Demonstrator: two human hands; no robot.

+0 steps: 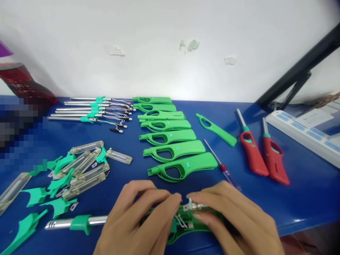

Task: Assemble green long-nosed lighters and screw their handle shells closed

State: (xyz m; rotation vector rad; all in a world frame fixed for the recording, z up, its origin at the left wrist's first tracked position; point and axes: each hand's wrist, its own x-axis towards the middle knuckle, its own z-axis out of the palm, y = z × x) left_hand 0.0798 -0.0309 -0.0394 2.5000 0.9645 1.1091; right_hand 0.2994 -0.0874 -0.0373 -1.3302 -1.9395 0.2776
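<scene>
Near the front edge, my left hand [140,219] is closed over an open green lighter casing [183,234], with its fingertips by thin white wires [181,220]. A metal lighter tube [97,220] with a green collar sticks out to the left from beneath that hand. Between the thumb and fingers of my right hand [241,216] is a clear fuel tank [199,207], held at the top edge of the casing. My hands hide much of the casing and the tank's right end.
Several green casings [170,141] lie in a column, with metal tubes [77,109] to their left. Clear tanks [90,180] and green triggers [57,207] are scattered at left. A screwdriver [224,170], a casing half [217,131], two red lighters [253,154] and a power strip [302,132] lie rightward.
</scene>
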